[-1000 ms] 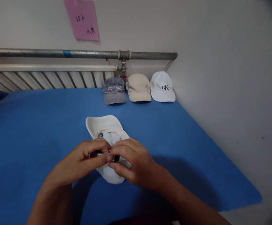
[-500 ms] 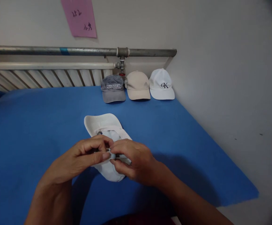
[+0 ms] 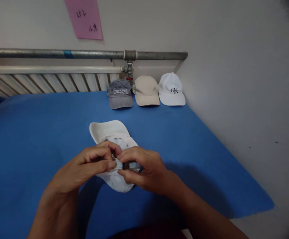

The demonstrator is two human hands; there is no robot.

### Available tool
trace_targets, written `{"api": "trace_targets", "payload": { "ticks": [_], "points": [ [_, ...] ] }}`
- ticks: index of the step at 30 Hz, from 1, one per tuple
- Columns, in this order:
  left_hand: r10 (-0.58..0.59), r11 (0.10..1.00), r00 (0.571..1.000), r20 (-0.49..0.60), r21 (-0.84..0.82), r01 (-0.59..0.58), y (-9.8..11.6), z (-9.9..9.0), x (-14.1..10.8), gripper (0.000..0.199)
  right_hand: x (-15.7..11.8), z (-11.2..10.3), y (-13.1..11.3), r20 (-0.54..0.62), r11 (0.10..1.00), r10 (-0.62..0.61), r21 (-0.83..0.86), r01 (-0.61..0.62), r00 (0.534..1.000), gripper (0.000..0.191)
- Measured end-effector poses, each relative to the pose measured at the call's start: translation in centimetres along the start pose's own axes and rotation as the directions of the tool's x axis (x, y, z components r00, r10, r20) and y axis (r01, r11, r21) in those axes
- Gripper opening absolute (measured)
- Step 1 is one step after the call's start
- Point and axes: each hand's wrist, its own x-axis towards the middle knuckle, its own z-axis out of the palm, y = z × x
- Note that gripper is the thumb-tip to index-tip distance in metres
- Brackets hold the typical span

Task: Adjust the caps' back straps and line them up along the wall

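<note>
A white baseball cap lies upside down on the blue surface, its brim pointing away from me and its inside showing. My left hand pinches the cap's back strap between thumb and fingers. From the other side, my right hand grips a dark buckle on that strap, thumb below and fingertips above. The fingertips of both hands nearly meet at the buckle. My hands hide part of the cap's crown and the strap's ends.
A grey cap, a beige cap and a white cap with black letters stand in a row at the back of the blue-covered table. Behind are a metal pipe and a radiator. A wall borders the right side.
My right thumb and fingers have spread slightly apart around the buckle, so more of its dark piece shows. The left hand keeps its pinch and the cap stays nearly in place.
</note>
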Motion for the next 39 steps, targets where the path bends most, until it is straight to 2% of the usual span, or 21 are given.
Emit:
{"api": "trace_targets", "payload": {
  "ticks": [7,12,14,17,20,23,27,30,32,35,39],
  "points": [
    [0.018,0.998,1.000,-0.020,0.053,-0.017,0.2,0.3,0.2,0.023,0.1,0.1,0.3,-0.018,0.999,-0.024,-0.041,0.023,1.000,0.020],
    [0.057,0.987,0.994,-0.096,0.158,-0.041,0.5,0.8,0.4,0.026,0.2,0.1,0.2,0.055,0.984,-0.049,-0.170,0.058,0.997,0.014],
    [0.067,0.989,0.992,-0.102,0.140,-0.052,0.5,0.7,0.2,0.027,0.3,-0.2,0.0,0.068,0.995,0.001,-0.102,0.006,0.998,0.018],
    [0.056,0.997,0.997,-0.055,0.064,-0.052,0.5,0.5,0.0,0.028,0.4,-0.9,-0.5,0.078,0.970,0.195,0.133,-0.204,0.978,0.029],
    [0.053,0.998,0.999,-0.013,0.038,-0.052,0.5,0.4,-0.1,0.028,0.5,-1.3,-0.6,0.125,0.836,0.396,0.361,-0.413,0.910,0.024],
    [0.073,0.995,0.997,-0.034,0.068,-0.070,0.4,0.4,-0.1,0.027,0.7,-1.4,-0.4,0.197,0.690,0.493,0.505,-0.518,0.848,0.020],
    [0.075,0.994,0.997,-0.015,0.086,-0.074,0.2,0.6,-0.2,0.011,0.7,-1.3,0.1,0.221,0.595,0.546,0.576,-0.560,0.808,0.017],
    [0.061,0.972,0.997,-0.055,0.229,-0.047,0.2,0.9,0.1,0.038,0.7,-1.3,0.5,0.232,0.558,0.557,0.607,-0.566,0.797,0.017],
    [0.122,0.935,0.990,-0.066,0.342,-0.092,0.3,1.0,0.3,0.029,0.6,-1.2,0.6,0.232,0.555,0.549,0.617,-0.558,0.803,0.018],
    [0.187,0.901,0.982,-0.017,0.402,-0.164,0.3,1.2,0.7,0.010,0.7,-1.1,0.7,0.211,0.582,0.544,0.602,-0.546,0.812,0.018],
    [0.207,0.865,0.978,-0.023,0.472,-0.173,0.3,1.6,0.9,0.019,0.8,-1.1,0.9,0.197,0.599,0.530,0.600,-0.529,0.824,0.017]
  ]
}}
